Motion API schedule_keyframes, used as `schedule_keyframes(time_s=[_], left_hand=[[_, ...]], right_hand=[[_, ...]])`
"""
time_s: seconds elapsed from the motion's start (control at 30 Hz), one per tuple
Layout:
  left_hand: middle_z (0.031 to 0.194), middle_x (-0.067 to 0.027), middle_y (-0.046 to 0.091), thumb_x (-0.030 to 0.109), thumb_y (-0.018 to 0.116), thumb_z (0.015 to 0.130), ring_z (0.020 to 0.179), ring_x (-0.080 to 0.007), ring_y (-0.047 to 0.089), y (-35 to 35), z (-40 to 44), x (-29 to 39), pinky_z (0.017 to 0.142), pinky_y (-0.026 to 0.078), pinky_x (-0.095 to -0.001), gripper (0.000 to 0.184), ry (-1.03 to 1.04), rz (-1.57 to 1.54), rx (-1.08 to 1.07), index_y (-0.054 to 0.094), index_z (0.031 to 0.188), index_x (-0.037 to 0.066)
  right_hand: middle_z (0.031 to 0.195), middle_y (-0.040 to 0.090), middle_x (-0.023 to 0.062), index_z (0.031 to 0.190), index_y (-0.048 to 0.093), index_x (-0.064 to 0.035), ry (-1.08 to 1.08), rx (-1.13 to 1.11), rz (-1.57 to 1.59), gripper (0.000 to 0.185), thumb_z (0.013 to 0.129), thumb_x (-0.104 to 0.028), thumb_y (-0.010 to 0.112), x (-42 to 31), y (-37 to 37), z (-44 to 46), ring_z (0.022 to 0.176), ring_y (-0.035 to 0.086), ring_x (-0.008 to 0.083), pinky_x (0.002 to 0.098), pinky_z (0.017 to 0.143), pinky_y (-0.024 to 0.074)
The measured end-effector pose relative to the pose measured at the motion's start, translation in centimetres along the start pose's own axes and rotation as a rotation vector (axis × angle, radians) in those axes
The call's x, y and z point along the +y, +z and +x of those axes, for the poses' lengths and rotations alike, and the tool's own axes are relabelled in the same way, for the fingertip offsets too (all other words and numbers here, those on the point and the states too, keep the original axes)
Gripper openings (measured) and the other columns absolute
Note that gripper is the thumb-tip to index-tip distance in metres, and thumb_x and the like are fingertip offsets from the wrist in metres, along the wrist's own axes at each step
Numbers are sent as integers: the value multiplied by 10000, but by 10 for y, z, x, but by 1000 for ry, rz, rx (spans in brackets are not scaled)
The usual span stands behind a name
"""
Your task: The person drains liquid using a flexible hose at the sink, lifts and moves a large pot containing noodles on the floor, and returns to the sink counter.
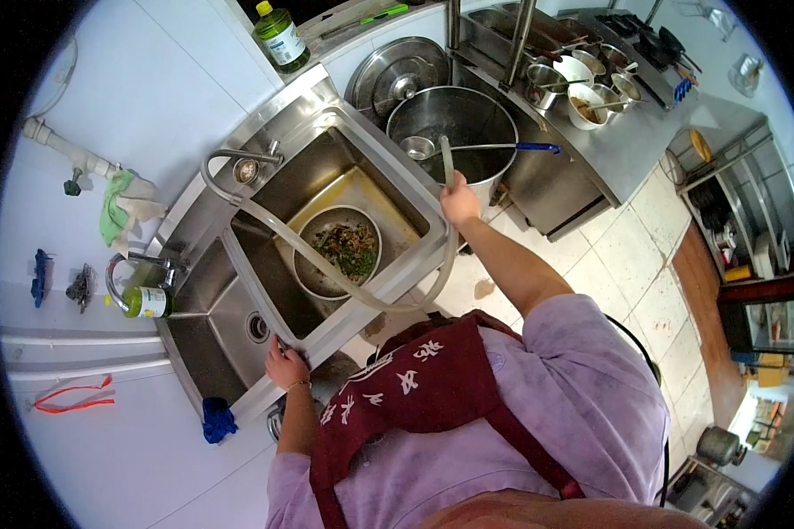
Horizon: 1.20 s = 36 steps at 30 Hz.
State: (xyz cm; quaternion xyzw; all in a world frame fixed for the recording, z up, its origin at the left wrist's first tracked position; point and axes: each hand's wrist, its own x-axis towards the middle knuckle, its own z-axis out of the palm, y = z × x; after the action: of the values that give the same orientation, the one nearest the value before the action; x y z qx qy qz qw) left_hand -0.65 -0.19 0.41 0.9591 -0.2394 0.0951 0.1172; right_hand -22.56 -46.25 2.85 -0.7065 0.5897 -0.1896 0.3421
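My right hand (460, 204) is closed round a pale flexible hose (318, 262) near its end, beside a large metal stockpot (501, 112). The hose's tip points over the pot's opening; I cannot make out water coming from it. From the faucet (213, 169) the hose runs across the double sink (397, 282) and loops back up to my hand. A ladle (417, 148) with a blue handle end lies across the pot. My left hand (287, 364) rests with bent fingers on the sink's front rim. In the larger basin sits a metal bowl (313, 280) with chopped greens and dark bits.
A large lid (401, 78) leans behind the pot. Green bottles (284, 40) stand at the sink's back and left. Bowls and containers (584, 101) with spoons crowd the right counter (631, 145). A blue cloth (218, 420) hangs at the sink's near-left corner.
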Motion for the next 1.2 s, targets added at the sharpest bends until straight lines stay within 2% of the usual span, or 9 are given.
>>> schedule_keyframes(time_s=[0.9,0.97,1.07,1.2], left_hand=[[925,-141,573,191,469,797,894,-355,533,4,0,-3,819,402,-482,482,-14,40,2,521,1277,177],[924,-136,574,187,467,796,893,-351,534,5,0,-5,817,403,-480,481,0,38,10,523,1274,177],[922,-125,576,180,465,793,891,-342,536,4,1,-3,812,404,-476,482,8,34,10,529,1270,176],[919,-119,578,177,465,786,888,-334,538,5,1,-4,811,406,-472,484,-1,31,11,534,1265,176]], right_hand=[[985,649,229,1362,365,-93,4,9,-36,546,867,-290,488,1,3,2,920,620,390,464,832,477],[950,658,223,1390,312,-83,-35,15,-75,575,871,-283,456,7,8,6,870,634,383,465,786,498],[998,644,233,1362,360,-84,0,6,-21,548,870,-291,484,0,1,1,937,615,389,462,838,475],[1012,639,238,1365,357,-81,-1,6,-17,551,870,-286,487,2,3,2,944,612,393,462,845,472]])
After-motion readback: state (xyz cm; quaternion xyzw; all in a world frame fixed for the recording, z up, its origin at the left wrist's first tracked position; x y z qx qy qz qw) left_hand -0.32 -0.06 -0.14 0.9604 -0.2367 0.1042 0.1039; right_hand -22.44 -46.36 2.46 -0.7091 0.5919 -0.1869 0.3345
